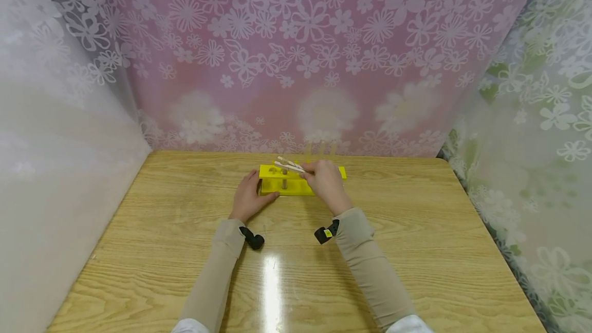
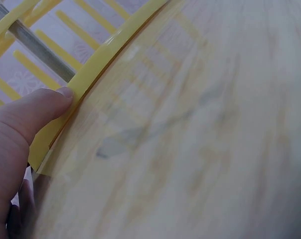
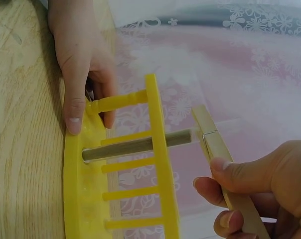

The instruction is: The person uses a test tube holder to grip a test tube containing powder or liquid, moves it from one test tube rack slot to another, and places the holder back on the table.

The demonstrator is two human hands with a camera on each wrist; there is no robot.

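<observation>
A yellow test tube rack (image 1: pixel 296 189) stands near the table's far edge. My left hand (image 1: pixel 248 198) grips its left end, the thumb on the base's front edge in the left wrist view (image 2: pixel 31 112) and the fingers behind. A glass test tube (image 3: pixel 125 148) with grey-brown contents stands upright in the rack, its upper end above the top board. My right hand (image 1: pixel 325 183) holds a wooden test tube clamp (image 3: pixel 218 147) between thumb and fingers. The clamp's far end is at the tube's upper part; whether it encloses the glass I cannot tell.
Yellow pegs (image 3: pixel 133 194) stand along the back of the rack. The wood-grain table (image 1: pixel 162 240) meets a pink flowered curtain (image 1: pixel 287 66) at the back, with pale curtains at both sides. A small camera is strapped to each wrist.
</observation>
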